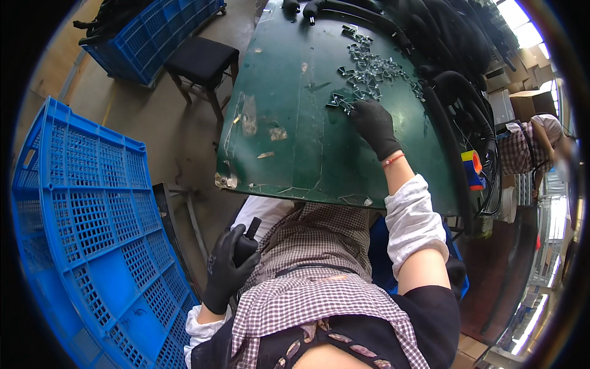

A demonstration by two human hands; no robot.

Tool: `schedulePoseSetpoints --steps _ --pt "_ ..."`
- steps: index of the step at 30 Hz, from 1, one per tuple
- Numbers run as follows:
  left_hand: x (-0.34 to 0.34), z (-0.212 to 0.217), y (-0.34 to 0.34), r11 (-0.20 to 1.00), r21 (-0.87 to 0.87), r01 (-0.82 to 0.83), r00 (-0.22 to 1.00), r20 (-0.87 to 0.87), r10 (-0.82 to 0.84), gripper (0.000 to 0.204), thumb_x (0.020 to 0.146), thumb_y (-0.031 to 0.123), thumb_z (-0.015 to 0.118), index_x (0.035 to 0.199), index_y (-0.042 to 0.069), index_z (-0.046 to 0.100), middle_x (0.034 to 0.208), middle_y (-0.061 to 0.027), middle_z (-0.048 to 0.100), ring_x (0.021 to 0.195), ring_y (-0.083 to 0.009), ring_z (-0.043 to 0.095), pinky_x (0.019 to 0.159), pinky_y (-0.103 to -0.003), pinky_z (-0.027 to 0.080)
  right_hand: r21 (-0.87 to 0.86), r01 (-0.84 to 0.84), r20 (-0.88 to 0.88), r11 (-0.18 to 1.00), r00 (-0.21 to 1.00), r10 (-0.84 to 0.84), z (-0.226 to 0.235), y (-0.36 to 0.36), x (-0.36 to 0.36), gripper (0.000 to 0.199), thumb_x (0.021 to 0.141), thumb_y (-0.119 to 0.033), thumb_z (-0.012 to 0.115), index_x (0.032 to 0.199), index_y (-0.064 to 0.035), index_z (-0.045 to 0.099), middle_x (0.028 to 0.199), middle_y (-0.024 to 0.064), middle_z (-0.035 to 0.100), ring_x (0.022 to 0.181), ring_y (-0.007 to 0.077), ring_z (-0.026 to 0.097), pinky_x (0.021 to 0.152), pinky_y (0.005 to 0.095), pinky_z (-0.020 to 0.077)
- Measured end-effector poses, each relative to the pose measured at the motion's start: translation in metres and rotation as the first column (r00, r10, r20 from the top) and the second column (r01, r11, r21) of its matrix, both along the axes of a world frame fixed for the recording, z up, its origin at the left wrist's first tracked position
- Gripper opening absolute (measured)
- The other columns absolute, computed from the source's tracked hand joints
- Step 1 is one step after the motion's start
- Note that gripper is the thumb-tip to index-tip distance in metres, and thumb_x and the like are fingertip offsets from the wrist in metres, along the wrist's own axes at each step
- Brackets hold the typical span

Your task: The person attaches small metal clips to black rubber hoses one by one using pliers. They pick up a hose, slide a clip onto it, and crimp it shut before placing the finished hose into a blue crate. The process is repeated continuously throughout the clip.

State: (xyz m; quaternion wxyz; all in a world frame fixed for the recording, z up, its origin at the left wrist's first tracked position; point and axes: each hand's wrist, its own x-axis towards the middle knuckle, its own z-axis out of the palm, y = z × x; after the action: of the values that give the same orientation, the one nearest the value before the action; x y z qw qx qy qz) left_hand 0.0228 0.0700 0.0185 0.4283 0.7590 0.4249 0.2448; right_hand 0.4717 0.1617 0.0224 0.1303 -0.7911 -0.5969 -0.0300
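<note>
My right hand [374,127], in a black glove, reaches over the green table [289,147]. Its fingers are pinched together at the near end of a loose pile of small silvery metal clips [369,69], with one metal clip [348,107] at the fingertips. My left hand [227,270], gloved in black too, is low beside my lap, left of the table's near edge. It is wrapped round a black object [246,249] with a rounded body and a short straight stub; its kind is unclear and the glove hides part of it.
Black foam-like tubes [464,101] are heaped along the table's right side and far end. A blue plastic crate [104,227] stands at my left, a black stool [201,61] and another blue crate [150,43] beyond. An orange-and-blue tape roll [472,169] sits at right; another person [525,147] works there.
</note>
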Motion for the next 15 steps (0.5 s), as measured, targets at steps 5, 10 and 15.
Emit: schedulePoseSetpoints --steps 5,10,15 --pt "0.002 -0.003 -0.001 0.999 0.006 -0.031 0.999 -0.036 0.032 0.067 0.072 0.018 0.081 0.131 0.003 0.052 0.114 -0.0201 0.059 0.103 -0.0348 0.061 0.089 -0.042 0.049 -0.006 -0.083 -0.158 0.996 0.984 0.081 0.017 -0.015 -0.005 0.026 0.081 -0.024 0.068 0.102 -0.0091 0.068 0.092 0.0144 0.066 0.087 0.0336 0.065 0.074 0.0420 0.0515" --pt "0.008 -0.001 0.001 0.999 0.028 0.017 1.000 0.001 -0.017 0.066 0.072 0.015 0.080 0.131 0.003 0.052 0.115 -0.0205 0.059 0.102 -0.0349 0.062 0.088 -0.042 0.050 -0.086 -0.053 -0.159 0.995 0.986 0.039 0.015 -0.021 0.002 0.027 0.080 -0.025 0.070 0.102 -0.0090 0.067 0.092 0.0136 0.069 0.085 0.0332 0.066 0.073 0.0417 0.0522" --pt "0.011 0.001 -0.003 0.998 0.063 0.030 1.000 0.003 -0.030 0.067 0.073 0.011 0.078 0.132 0.001 0.049 0.117 -0.0215 0.058 0.102 -0.0343 0.062 0.088 -0.043 0.050 -0.026 -0.029 -0.350 0.999 0.937 0.018 0.021 -0.028 0.008 0.029 0.081 -0.014 0.070 0.108 -0.0029 0.067 0.090 0.0133 0.069 0.080 0.0246 0.067 0.070 0.0349 0.0512"
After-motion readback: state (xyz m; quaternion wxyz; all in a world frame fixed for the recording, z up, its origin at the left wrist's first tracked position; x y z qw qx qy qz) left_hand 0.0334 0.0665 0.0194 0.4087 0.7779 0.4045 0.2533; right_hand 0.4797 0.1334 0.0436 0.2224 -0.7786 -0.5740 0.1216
